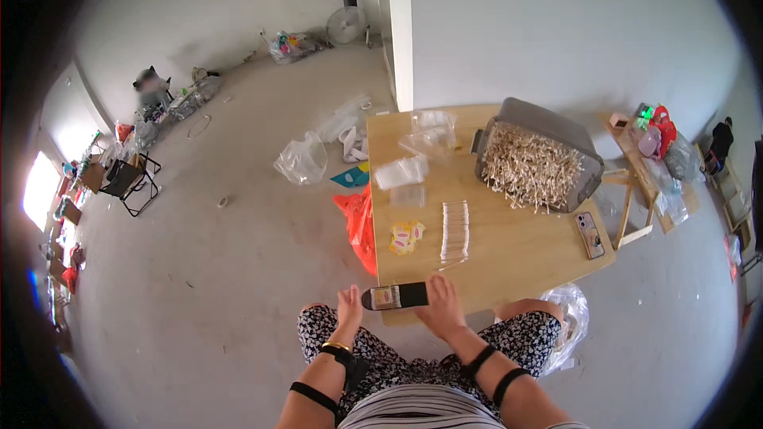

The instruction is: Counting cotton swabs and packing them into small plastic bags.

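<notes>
A long black object (413,295) with a rounded left end lies crosswise at the table's near edge; I cannot make out its kind. On its left part are a yellow label card (385,297) and a row of thin pale sticks. My right hand (443,307) grips the object's right end. Close by the left end is my left hand (348,307), fingers upright and apart, holding nothing I can see. Beyond them lies a neat row of cotton swabs (455,232), with a pile of yellow cards (406,237) to its left. Loose swabs (528,167) fill a tipped grey bin (588,160).
Clear plastic bags (401,172) lie on the wooden table (509,258); a phone (590,235) is at its right edge. A red bag (359,226) hangs on the left side. Plastic bags (304,159) litter the floor. A side bench (648,167) stands at right.
</notes>
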A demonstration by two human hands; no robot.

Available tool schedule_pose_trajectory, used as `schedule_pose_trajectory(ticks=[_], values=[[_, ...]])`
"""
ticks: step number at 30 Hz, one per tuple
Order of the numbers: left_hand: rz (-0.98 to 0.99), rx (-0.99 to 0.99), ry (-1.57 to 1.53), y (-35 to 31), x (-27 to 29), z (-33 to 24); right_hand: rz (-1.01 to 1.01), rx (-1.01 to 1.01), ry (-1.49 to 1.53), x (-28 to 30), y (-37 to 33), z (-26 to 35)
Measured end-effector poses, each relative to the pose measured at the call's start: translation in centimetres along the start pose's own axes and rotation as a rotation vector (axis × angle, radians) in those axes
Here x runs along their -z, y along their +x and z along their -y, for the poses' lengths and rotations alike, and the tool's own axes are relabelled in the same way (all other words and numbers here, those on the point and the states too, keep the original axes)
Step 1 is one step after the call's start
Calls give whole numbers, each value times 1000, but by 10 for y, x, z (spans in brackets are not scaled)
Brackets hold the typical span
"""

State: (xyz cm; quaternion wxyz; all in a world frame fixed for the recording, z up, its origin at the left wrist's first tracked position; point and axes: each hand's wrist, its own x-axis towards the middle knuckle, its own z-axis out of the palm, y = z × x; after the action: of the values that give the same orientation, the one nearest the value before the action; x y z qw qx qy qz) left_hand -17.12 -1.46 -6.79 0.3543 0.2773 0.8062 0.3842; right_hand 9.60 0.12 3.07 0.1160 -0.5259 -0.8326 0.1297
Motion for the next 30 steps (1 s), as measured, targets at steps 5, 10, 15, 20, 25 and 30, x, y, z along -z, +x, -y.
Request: schedule_pose_trajectory(ticks=[5, 10, 15, 20, 25, 30], values=[[-160, -381, -25, 3, 72, 12, -294, -428, -16, 36, -41, -106], [-131, -283, -211, -27, 122, 6, -424, -561, -151, 84, -100, -166], [-88, -272, -367, -55, 142, 16, -461, -572, -80, 75, -117, -159], [7, -297, -531, -85, 129, -13, -447, -440, 5, 59, -100, -121], [118, -327, -362, -84, 113, -43, -264, -154, 109, 55, -61, -59], [61, -157, -529, -55, 47, -48, -84, -40, 69, 24, -33, -5]])
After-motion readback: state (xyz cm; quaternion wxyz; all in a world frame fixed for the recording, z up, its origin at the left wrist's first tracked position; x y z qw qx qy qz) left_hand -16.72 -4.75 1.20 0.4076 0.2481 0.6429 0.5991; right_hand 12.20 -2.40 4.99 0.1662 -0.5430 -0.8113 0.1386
